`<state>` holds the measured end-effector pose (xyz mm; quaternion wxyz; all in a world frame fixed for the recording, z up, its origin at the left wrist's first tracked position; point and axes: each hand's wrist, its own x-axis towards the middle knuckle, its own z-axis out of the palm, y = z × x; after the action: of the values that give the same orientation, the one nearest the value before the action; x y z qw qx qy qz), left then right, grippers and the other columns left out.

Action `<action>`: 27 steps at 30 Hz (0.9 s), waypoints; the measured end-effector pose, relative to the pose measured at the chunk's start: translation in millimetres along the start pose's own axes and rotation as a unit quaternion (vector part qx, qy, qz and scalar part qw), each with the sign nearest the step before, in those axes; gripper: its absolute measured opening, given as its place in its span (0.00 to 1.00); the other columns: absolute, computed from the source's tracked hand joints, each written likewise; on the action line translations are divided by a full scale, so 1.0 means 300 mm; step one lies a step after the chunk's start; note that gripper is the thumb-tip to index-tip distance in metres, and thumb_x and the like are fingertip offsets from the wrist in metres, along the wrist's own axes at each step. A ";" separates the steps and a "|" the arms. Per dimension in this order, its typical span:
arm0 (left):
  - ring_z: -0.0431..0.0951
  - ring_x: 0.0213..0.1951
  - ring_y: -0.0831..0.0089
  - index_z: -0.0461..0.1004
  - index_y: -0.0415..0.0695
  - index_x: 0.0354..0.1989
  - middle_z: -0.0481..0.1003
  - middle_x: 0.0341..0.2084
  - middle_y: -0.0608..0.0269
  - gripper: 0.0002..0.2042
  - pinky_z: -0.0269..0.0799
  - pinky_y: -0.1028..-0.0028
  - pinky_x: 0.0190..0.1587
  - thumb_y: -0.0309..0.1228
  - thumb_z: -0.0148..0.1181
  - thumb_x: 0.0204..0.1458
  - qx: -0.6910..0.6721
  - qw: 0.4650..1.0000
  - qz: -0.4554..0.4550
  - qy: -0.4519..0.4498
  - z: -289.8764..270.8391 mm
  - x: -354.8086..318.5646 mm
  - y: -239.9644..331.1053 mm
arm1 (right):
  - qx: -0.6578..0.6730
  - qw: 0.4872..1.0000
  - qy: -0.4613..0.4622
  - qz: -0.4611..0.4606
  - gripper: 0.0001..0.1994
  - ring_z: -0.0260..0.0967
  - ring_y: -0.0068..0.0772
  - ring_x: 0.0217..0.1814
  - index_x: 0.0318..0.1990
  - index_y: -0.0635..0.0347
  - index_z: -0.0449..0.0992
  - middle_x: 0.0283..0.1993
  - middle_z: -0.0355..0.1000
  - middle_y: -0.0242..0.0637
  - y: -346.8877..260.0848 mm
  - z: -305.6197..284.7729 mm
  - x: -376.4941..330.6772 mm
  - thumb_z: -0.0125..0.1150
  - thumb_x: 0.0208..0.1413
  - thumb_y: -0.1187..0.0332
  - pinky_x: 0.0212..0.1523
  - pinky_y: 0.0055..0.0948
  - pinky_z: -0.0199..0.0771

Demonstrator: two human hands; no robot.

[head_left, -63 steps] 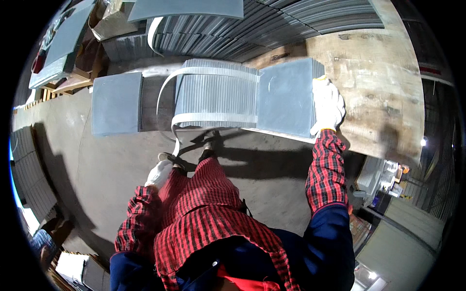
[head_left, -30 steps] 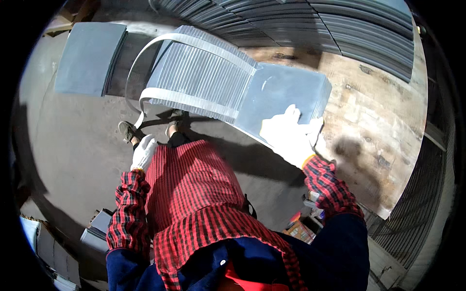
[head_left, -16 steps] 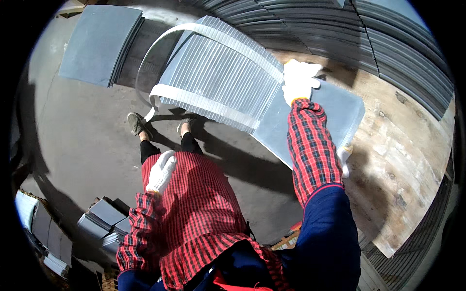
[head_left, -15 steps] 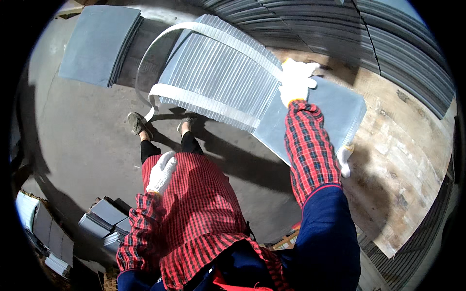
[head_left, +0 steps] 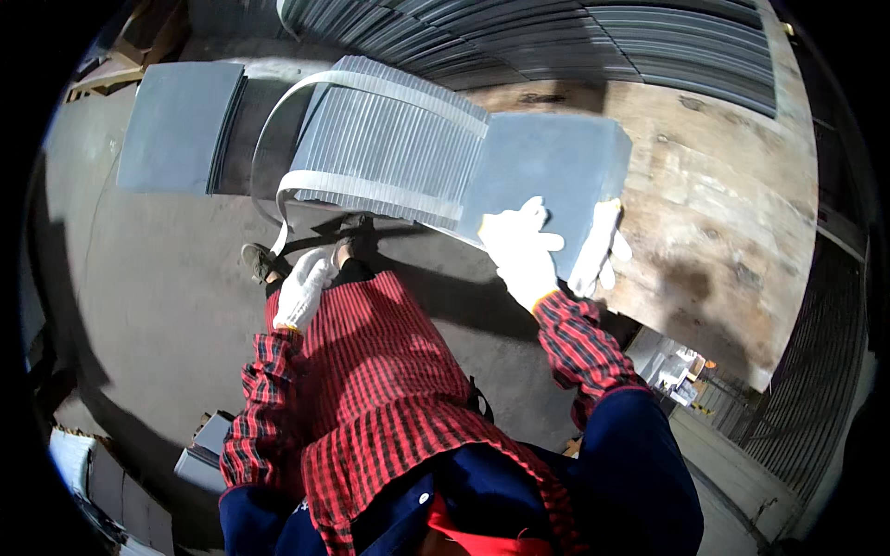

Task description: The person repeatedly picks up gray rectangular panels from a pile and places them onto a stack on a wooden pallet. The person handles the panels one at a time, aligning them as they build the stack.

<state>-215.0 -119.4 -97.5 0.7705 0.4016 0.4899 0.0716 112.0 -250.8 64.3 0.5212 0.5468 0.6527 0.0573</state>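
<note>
My right hand (head_left: 519,248), in a white glove, lies flat with fingers spread on the face of a grey slab (head_left: 547,171). That slab stands at the right end of a bundle of ribbed grey slabs (head_left: 389,148) set on edge and bound by two white straps (head_left: 371,190). Another white glove (head_left: 598,248) curls over the slab's lower right edge; whose it is I cannot tell. My left hand (head_left: 301,289), also gloved, hangs empty beside my red checked shirt, near my shoes (head_left: 260,264).
A second stack of flat grey slabs (head_left: 176,125) lies to the left on the dark concrete floor (head_left: 139,278). Corrugated grey sheets (head_left: 649,46) run along the top. Worn wooden boarding (head_left: 714,213) lies to the right, and small boxes (head_left: 204,454) sit at lower left.
My right hand has slid from the slab's upper edge down to its lower part. My left hand stays by my side. The view has swung, so the bundle sits more level.
</note>
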 end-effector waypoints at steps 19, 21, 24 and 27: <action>0.71 0.61 0.58 0.67 0.40 0.63 0.72 0.58 0.48 0.26 0.63 0.67 0.64 0.46 0.50 0.62 0.245 0.940 0.115 -0.209 0.410 0.131 0.281 | 0.286 0.864 0.106 0.401 0.19 0.60 0.48 0.66 0.59 0.56 0.71 0.61 0.69 0.45 0.236 0.242 -0.269 0.52 0.60 0.65 0.67 0.45 0.57; 0.64 0.67 0.59 0.59 0.39 0.69 0.64 0.66 0.47 0.31 0.57 0.67 0.68 0.47 0.50 0.63 0.257 0.909 0.187 -0.268 0.563 0.173 0.310 | 0.265 0.865 0.173 0.388 0.20 0.62 0.48 0.66 0.57 0.58 0.73 0.59 0.71 0.46 0.235 0.252 -0.266 0.54 0.58 0.65 0.67 0.48 0.57; 0.55 0.72 0.56 0.52 0.40 0.72 0.54 0.71 0.44 0.35 0.49 0.67 0.71 0.51 0.48 0.64 0.187 0.920 0.206 -0.275 0.865 0.167 0.357 | 0.259 0.860 0.214 0.383 0.19 0.64 0.48 0.65 0.55 0.59 0.75 0.58 0.72 0.46 0.235 0.270 -0.257 0.55 0.57 0.65 0.67 0.49 0.56; 0.51 0.72 0.45 0.55 0.40 0.70 0.54 0.70 0.40 0.33 0.46 0.55 0.72 0.48 0.50 0.62 0.148 0.903 0.339 -0.218 1.142 0.179 0.252 | 0.260 0.861 0.212 0.383 0.18 0.65 0.49 0.64 0.53 0.61 0.76 0.57 0.72 0.46 0.237 0.256 -0.238 0.53 0.57 0.66 0.67 0.51 0.57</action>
<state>112.2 -229.9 -15.2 0.7191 0.6584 0.1488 0.1654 205.4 -316.0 119.6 0.1468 0.8438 0.4779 0.1950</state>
